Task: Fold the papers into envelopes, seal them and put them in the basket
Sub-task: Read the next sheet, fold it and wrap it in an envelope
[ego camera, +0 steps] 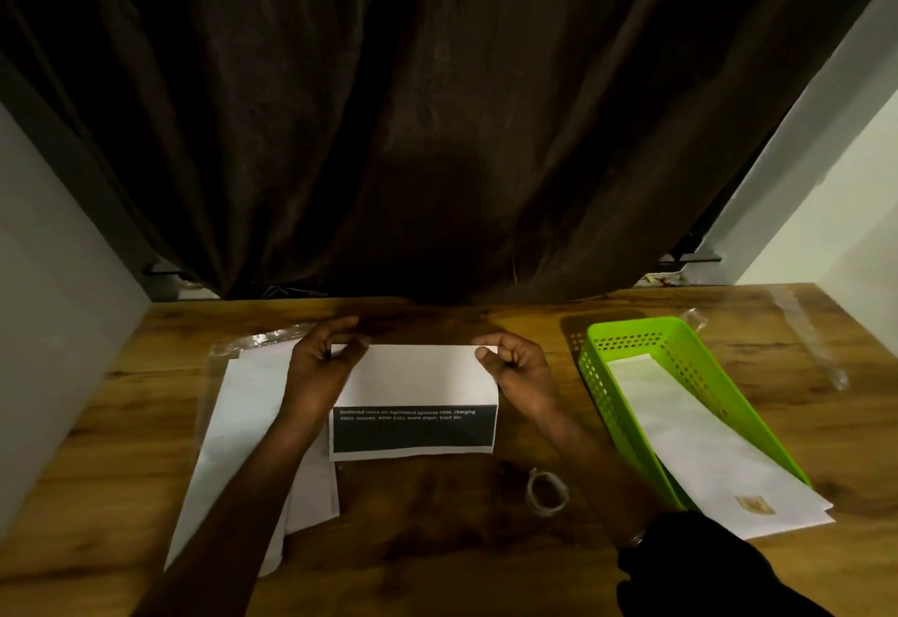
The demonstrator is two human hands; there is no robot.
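the sheet [418,378] lies flat in the middle of the wooden table [437,543]. its far part is white and its near band is printed black with small white lettering. the left hand [316,363] pinches the far left corner between thumb and curled fingers, and the right hand [522,373] pinches the far right corner the same way.

it looks like ordinary thin paper: very light, limp, quick to take a crease and quick to crumple. held by one corner it would likely sag, so the two far corners seem the right place to hold it. i'd expect it to slide on the smooth wood, so it probably needs pressing down while a fold is run.

counting what i can see:
- one sheet in work
- one pile of blank sheets [238,422] on the left under the left forearm; i can make out two edges but cannot count further
- one green basket [631,325] on the right
- long white folded pieces [704,461] lying in the basket and poking over its near end, two by their layered edges, i think
- one tape roll [547,492] just beside the right forearm
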